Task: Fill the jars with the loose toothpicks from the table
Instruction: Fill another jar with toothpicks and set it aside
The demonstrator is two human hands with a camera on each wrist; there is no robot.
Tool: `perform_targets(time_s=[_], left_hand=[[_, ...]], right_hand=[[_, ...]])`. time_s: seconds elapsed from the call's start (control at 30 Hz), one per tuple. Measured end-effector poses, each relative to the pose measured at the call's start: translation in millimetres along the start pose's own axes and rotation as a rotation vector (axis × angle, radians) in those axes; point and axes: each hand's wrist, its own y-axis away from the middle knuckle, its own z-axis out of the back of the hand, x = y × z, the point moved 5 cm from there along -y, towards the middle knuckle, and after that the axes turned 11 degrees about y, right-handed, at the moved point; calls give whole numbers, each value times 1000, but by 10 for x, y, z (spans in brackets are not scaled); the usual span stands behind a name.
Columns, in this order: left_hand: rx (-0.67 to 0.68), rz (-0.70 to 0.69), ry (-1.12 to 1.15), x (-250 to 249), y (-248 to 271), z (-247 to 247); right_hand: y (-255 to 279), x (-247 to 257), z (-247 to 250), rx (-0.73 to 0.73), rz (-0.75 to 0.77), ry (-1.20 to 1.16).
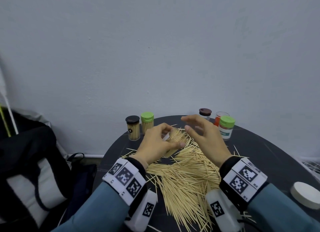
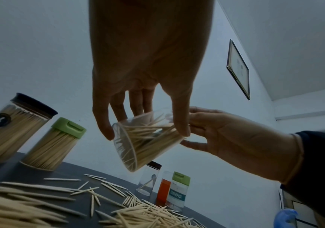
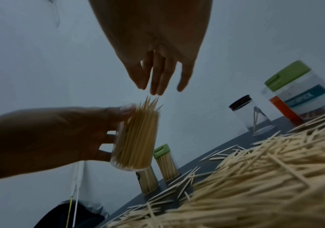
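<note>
My left hand (image 1: 158, 142) grips a lidless clear jar (image 1: 174, 139) packed with toothpicks and holds it tilted above the dark round table (image 1: 259, 154). In the left wrist view, thumb and fingers wrap the jar (image 2: 144, 143). My right hand (image 1: 200, 130) hovers open beside the jar's mouth. In the right wrist view its straight fingertips (image 3: 155, 91) are just over the toothpick tips that stick out of the jar (image 3: 138, 138); I cannot tell whether they touch. A big heap of loose toothpicks (image 1: 187, 181) covers the table under both wrists.
At the back left stand a full dark-lidded jar (image 1: 133, 128) and a full green-lidded jar (image 1: 147, 125). At the back right are a nearly empty brown-lidded jar (image 1: 205, 114), an orange-labelled open jar (image 1: 218, 119) and a green-lidded labelled jar (image 1: 226, 128). A white lid (image 1: 306, 194) lies front right. A black bag (image 1: 31, 162) sits left of the table.
</note>
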Motion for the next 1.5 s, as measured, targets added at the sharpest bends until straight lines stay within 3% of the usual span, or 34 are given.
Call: perform_targets(time_s=[0.17,0.33,0.67,0.87,0.97,1.1,1.23,1.5], left_hand=[[26,3,-10,-8,13,-9],[22,-5,-3,-27,21,22],[19,22,-19,5,34,43],[183,34,-51,16,67,-66],[233,39,-49,16,77,-94],[175,14,-33,4,57,-31],[181,27,-28,18,60,-17],[138,36,-32,34,39,27]], right_hand=[[8,-36,-33,228,-39,31],[-3,-43,5,184,-33,121],[-21,-89,22,281,-116,61],[-24,-48,50,171,-52,155],[-15,-22,64,193,-34,106],[-4,20,21,320,2,138],[-19,-6,54,232,0,209],[-26,13,54,234,4,184]])
